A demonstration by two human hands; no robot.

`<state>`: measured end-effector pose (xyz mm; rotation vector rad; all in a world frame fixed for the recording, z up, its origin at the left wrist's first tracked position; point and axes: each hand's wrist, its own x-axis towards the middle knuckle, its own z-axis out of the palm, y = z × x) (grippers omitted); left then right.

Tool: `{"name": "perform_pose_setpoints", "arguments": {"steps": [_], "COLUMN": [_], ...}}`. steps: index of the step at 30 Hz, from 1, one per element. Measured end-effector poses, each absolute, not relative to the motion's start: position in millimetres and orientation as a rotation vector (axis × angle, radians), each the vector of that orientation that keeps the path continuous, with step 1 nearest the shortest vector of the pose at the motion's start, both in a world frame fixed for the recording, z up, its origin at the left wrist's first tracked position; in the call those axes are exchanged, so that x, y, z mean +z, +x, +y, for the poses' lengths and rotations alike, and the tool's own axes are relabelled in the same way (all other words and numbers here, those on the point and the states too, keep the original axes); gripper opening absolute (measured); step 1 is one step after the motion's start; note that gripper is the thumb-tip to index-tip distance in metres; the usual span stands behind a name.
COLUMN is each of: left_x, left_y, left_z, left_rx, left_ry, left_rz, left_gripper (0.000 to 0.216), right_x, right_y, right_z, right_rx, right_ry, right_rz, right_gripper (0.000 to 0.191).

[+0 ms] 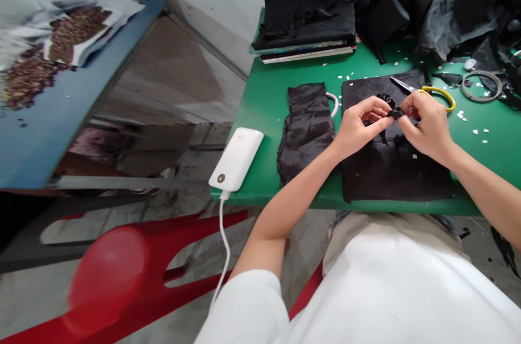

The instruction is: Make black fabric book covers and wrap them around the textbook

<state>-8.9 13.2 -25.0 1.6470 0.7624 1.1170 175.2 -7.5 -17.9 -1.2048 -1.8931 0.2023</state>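
Observation:
My left hand [362,122] and my right hand [426,122] meet over a flat black sheet of cloth or plastic [378,181]. Pinched between the fingertips of both is a small black scrap [394,113], its exact kind too small to make out. Just behind it, a black cut-out with looped edges [385,99] lies on the sheet, partly hidden by my fingers. Scissors with yellow handles [445,96] rest beyond my right hand, blades pointing left. Left of the sheet lies a folded black piece [307,129], a white ring [335,105] showing from under it.
The green table [268,94] carries a white power bank [238,157] with a cable, a stack of books [309,53] under black material, crumpled black sheets [459,2], a tape ring [482,86] and white scraps. A red chair [150,257] and blue table [122,56] stand left.

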Motion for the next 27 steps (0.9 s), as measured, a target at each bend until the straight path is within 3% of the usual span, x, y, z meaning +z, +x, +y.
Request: {"name": "perform_pose_setpoints", "arguments": {"steps": [4,18,27], "left_x": [-27.7,-21.9,-25.6], "left_y": [-9.8,-9.8,-11.3], "left_z": [12.5,10.9,12.9], "left_rx": [1.060,1.104,1.146], "left_ry": [1.650,1.563,1.684], "left_rz": [0.731,0.813,0.866], "left_gripper": [0.032,0.041,0.033], "right_x": [-21.0,-22.6,-7.7], "right_y": [178.4,178.5,178.6], "right_z": [-8.2,-7.2,-10.6], "right_rx": [0.118,0.072,0.413], "right_ry": [-1.236,-1.319,-1.180], "right_rz": [-1.972,-1.861,-1.871], "right_gripper": [0.006,0.016,0.043]}}
